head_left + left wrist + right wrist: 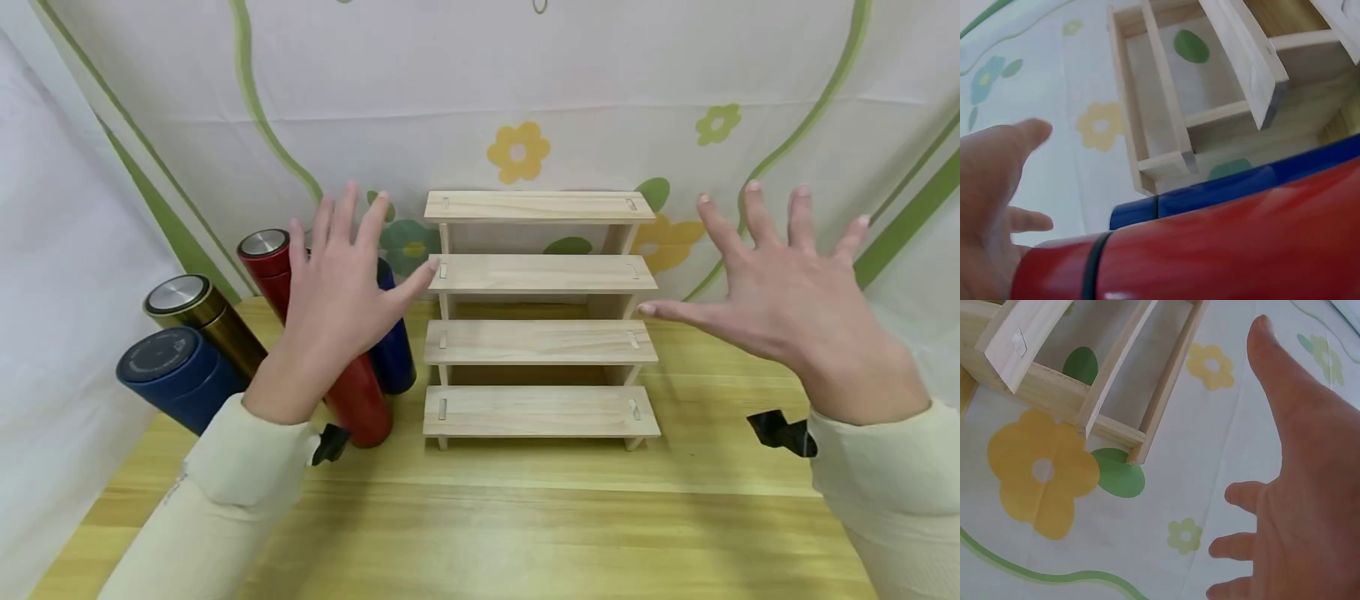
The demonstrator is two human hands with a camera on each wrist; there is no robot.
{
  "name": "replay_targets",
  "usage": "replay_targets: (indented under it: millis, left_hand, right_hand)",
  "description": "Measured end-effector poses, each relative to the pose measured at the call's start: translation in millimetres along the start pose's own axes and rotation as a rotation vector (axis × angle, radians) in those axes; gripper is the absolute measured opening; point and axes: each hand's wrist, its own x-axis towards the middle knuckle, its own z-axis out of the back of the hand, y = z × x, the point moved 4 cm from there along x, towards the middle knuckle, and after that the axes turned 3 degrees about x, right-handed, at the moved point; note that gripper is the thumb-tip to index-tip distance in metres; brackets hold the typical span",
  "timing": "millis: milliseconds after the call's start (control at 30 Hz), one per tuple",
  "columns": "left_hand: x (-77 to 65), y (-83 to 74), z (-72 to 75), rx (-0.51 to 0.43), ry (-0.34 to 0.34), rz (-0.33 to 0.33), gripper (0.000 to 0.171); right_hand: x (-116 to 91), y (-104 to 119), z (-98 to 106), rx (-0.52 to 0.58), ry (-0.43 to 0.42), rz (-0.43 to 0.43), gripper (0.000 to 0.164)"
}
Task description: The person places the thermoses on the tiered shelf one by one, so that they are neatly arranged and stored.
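Four tall flasks stand to the left of the stepped wooden shelf (542,272) on the tabletop (525,533): the dark blue flask (393,358) is closest to it, then the red flask (360,408), the gold flask (225,333) and, farthest out, the dark-lidded blue flask (180,375).

State of hands: both released, fingers spread. The left hand (341,283) is raised left of the shelf, across the view of the red flask; contact with that flask cannot be confirmed. The right hand (802,292) is raised right of the shelf. The wrist views show both thumbs clear of it.

Hazards, as judged: the flasks are tall, narrow and closely grouped, so a sideways sweep of the left hand could tip the red one into its neighbours or the shelf. The black tab (330,444) at the left cuff could brush the red flask. The shelf's boards overhang their supports; an inward swing of either thumb could catch an end and shift the frame. Round flasks laid on the narrow boards could roll off.
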Motion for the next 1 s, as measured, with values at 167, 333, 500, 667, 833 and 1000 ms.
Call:
replay_targets:
  millis: [167, 333, 500, 667, 833, 1000]
  left_hand:
    - [-21.6, 2.6, 17.4, -0.172, -0.236, -0.041, 0.068]
    - [-50.5, 15.5, 30.2, -0.322, -0.497, -0.034, 0.055]
    - [-73.0, 34.7, 31.8, -0.423, -0.623, 0.027, 0.054]
    - [-85.0, 48.9, 15.3, -0.496, -0.577, 0.109, 0.063]
    - [-91.8, 56.1, -4.0, -0.533, -0.518, 0.162, 0.07]
    - [-98.7, 58.7, -15.7, -0.583, -0.47, 0.218, 0.072]
  right_hand:
    - [-6.6, 0.4, -4.0, 0.08, -0.073, 0.061, 0.113]
    - [-13.6, -1.1, -18.6, 0.231, -0.174, 0.073, 0.102]
    - [-17.1, -3.0, -41.2, 0.398, -0.252, 0.094, 0.091]
    - [-18.1, -3.6, -65.4, 0.509, -0.291, 0.095, 0.084]
    - [-17.5, -2.1, -86.2, 0.629, -0.269, 0.064, 0.081]
    - [-16.4, 0.7, -105.6, 0.734, -0.221, 0.022, 0.079]
